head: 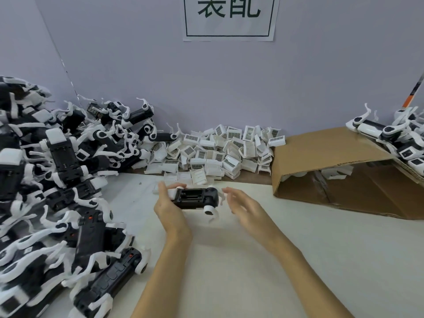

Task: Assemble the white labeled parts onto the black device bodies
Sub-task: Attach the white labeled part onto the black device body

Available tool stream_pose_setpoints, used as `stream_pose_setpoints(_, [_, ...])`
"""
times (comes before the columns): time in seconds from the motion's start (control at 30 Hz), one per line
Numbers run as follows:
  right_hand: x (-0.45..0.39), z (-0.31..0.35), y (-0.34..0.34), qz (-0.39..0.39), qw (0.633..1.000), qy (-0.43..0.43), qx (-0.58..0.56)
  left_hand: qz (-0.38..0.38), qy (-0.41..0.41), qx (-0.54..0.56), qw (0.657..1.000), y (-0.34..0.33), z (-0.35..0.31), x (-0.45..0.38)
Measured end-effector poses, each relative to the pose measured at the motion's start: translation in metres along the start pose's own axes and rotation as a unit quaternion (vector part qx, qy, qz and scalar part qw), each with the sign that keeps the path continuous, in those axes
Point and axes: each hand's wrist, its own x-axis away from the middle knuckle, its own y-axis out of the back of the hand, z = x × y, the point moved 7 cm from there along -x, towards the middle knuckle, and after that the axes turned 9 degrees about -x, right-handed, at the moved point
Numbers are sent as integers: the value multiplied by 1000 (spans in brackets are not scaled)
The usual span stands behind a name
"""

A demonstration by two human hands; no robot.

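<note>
My left hand (168,204) grips a black device body (195,198) by its left end, holding it level above the white table (263,260). The body shows an open recess on top, white legs, and a round white cap at its lower right. My right hand (243,205) hovers just right of the body with relaxed fingers, holding nothing; it looks blurred. A heap of white labeled parts (220,150) with barcode stickers lies against the back wall, beyond both hands.
A large pile of black device bodies with white legs (57,191) fills the left side. A tilted cardboard box (339,166) lies on the right, with more devices (394,138) resting on its top. A paper sign (229,17) hangs on the wall.
</note>
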Motion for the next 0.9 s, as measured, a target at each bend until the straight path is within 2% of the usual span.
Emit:
stream_pose_setpoints(0.07, [-28,2,8,-75,992,21,103,-13,55,23,998,3,8,-4])
stream_pose_setpoints(0.1, [-43,4,7,-79,982,32,166,-11,68,34,997,2,11,-4])
stream_pose_setpoints(0.27, [-108,-6,-7,11,917,35,397,-7,73,37,997,-4,14,-7])
stream_pose_setpoints(0.33, [-119,-10,-13,39,885,41,461,-7,66,31,997,-6,14,-10])
stream_pose_setpoints(0.4, [-119,-11,-15,37,869,67,488,-8,58,25,998,-7,15,-13])
stream_pose_setpoints(0.43, [-118,-11,-15,26,875,90,475,-7,54,24,998,-7,16,-13])
stream_pose_setpoints(0.5, [-110,-7,-8,-26,915,135,379,0,48,24,999,-9,19,-14])
stream_pose_setpoints(0.57, [-101,-3,8,-122,960,133,213,5,46,24,999,-11,20,-14])
stream_pose_setpoints(0.63, [-94,-6,20,-190,972,100,91,9,47,22,999,-11,21,-15])
stream_pose_setpoints(0.7, [-90,-15,24,-190,978,58,63,11,51,24,998,-11,22,-16])
stream_pose_setpoints(0.77, [-86,-23,26,-181,978,30,97,15,57,24,998,-10,23,-15])
stream_pose_setpoints(0.9, [-85,-31,33,-196,979,18,54,20,67,10,998,-9,22,-11])
